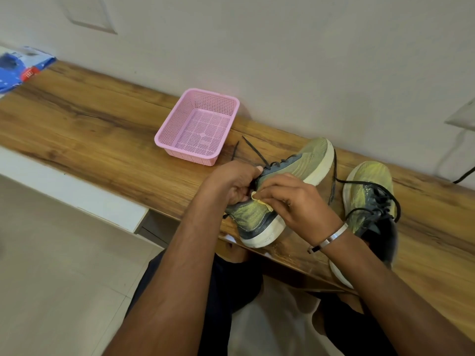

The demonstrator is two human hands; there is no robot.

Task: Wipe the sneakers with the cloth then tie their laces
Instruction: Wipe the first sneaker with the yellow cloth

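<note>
A yellow-green sneaker [303,164] with a white sole lies tilted on its side on the wooden tabletop [102,129]. My left hand [235,181] grips it at the collar, near the loose black laces [253,147]. My right hand [295,199] presses a small yellow cloth [261,200] against the shoe's side; only a corner of the cloth shows under the fingers. The second sneaker [370,199] stands upright to the right, its black laces untied.
A pink mesh basket [221,98] stands behind the shoes near the wall. A blue packet [18,69] lies at the table's far left. A black cable [465,176] runs down the wall at the right. I sit at the table's front edge.
</note>
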